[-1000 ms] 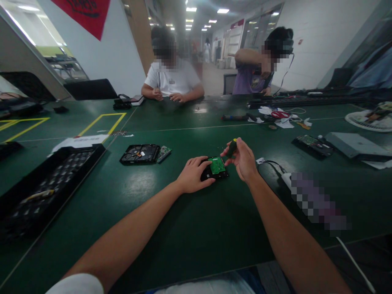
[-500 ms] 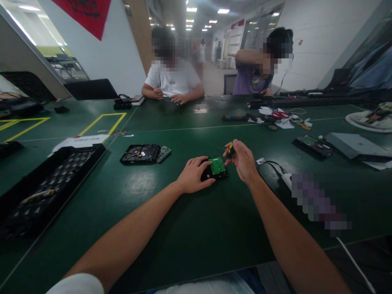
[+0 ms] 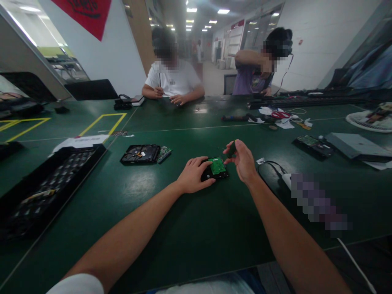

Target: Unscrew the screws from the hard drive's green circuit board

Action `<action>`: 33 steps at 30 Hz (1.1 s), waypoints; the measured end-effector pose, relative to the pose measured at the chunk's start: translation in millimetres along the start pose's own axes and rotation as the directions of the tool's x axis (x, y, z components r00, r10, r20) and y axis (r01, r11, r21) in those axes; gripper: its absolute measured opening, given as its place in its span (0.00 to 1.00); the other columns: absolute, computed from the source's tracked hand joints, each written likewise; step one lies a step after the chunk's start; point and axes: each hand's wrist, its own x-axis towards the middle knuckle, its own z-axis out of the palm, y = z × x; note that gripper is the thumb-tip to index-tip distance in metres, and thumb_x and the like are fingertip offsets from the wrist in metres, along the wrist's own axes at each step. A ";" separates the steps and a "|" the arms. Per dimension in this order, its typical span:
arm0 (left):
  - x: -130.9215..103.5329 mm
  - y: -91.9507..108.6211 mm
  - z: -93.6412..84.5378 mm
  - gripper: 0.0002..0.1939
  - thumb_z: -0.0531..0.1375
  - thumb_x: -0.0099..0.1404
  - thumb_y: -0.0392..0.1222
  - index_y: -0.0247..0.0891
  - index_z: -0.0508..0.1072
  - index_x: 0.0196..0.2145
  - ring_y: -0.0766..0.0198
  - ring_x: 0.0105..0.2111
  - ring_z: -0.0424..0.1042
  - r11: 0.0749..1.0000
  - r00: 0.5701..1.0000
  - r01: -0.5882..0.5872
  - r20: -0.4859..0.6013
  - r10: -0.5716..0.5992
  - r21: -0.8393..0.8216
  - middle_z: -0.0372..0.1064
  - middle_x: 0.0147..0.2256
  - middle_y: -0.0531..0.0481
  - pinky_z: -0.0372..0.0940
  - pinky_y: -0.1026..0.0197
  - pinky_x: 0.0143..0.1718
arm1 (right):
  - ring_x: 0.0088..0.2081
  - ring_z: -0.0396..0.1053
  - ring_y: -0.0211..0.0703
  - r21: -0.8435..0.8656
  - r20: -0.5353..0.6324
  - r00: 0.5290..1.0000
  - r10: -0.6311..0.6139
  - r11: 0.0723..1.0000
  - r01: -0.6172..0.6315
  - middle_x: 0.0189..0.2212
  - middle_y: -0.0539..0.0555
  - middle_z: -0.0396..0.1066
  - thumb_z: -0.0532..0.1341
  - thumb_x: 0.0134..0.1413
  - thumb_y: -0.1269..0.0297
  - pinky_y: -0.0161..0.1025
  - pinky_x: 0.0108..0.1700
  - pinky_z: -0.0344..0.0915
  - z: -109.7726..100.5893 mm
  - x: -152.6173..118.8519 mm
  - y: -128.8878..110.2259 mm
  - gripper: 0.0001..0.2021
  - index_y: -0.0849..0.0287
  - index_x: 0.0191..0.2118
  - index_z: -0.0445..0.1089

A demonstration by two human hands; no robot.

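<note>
A hard drive (image 3: 209,174) with its green circuit board (image 3: 218,165) facing up lies flat on the table in front of me. My left hand (image 3: 193,175) grips it from the left, fingers over the far side and thumb along the near edge. In my right hand (image 3: 241,160), above the drive's right side, is a small screwdriver (image 3: 232,149) with a dark handle, pinched between thumb and fingers. Its tip points down toward the board's right edge; whether it touches a screw is too small to tell. Tiny specks, perhaps screws, lie just beyond the drive.
Left of my hands lie another hard drive (image 3: 139,154) and a loose circuit board (image 3: 164,154). A long black tray (image 3: 65,179) stands farther left. At right are a power strip (image 3: 315,200), a drive (image 3: 312,146) and a grey metal box (image 3: 358,146). Two people sit opposite.
The screwdriver handle has turned in my right fingers, so its yellow part shows less. My left hand and the hard drive stay in place.
</note>
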 end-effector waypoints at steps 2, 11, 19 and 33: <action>0.0 0.4 -0.7 0.39 0.63 0.67 0.64 0.43 0.64 0.68 0.40 0.67 0.61 1.000 1.000 -0.006 -0.003 0.006 -0.001 0.60 0.68 0.37 0.56 0.36 0.68 | 0.35 0.72 0.41 -0.025 0.007 1.000 -0.007 1.000 0.007 0.31 0.50 0.71 0.64 0.61 0.38 0.33 0.26 0.72 0.7 -0.9 -1.2 0.21 0.52 0.38 0.74; 0.2 -0.2 0.0 0.39 0.63 0.67 0.64 0.43 0.64 0.68 0.40 0.67 0.60 1.000 1.000 0.000 -0.004 0.000 -0.005 0.60 0.68 0.37 0.56 0.36 0.68 | 0.34 0.76 0.42 0.037 0.004 1.000 0.009 0.999 -0.009 0.33 0.49 0.75 0.65 0.62 0.41 0.34 0.25 0.72 1.0 -1.2 -3.1 0.19 0.52 0.42 0.69; -0.3 0.4 -0.6 0.39 0.62 0.68 0.65 0.43 0.64 0.68 0.40 0.67 0.60 1.000 1.000 0.002 0.000 -0.002 -0.002 0.59 0.68 0.37 0.56 0.36 0.68 | 0.34 0.76 0.41 0.029 0.021 1.000 0.011 1.000 -0.012 0.35 0.50 0.74 0.63 0.62 0.38 0.33 0.25 0.72 1.1 -1.6 -1.4 0.21 0.53 0.42 0.71; -0.7 -2.1 2.1 0.39 0.63 0.68 0.64 0.42 0.64 0.68 0.41 0.67 0.61 1.000 1.000 -0.015 -0.014 0.015 0.014 0.60 0.67 0.36 0.56 0.37 0.68 | 0.31 0.73 0.38 -0.044 0.015 1.000 -0.020 0.999 0.020 0.32 0.49 0.72 0.67 0.62 0.44 0.28 0.19 0.64 0.8 -2.0 -3.8 0.16 0.52 0.42 0.74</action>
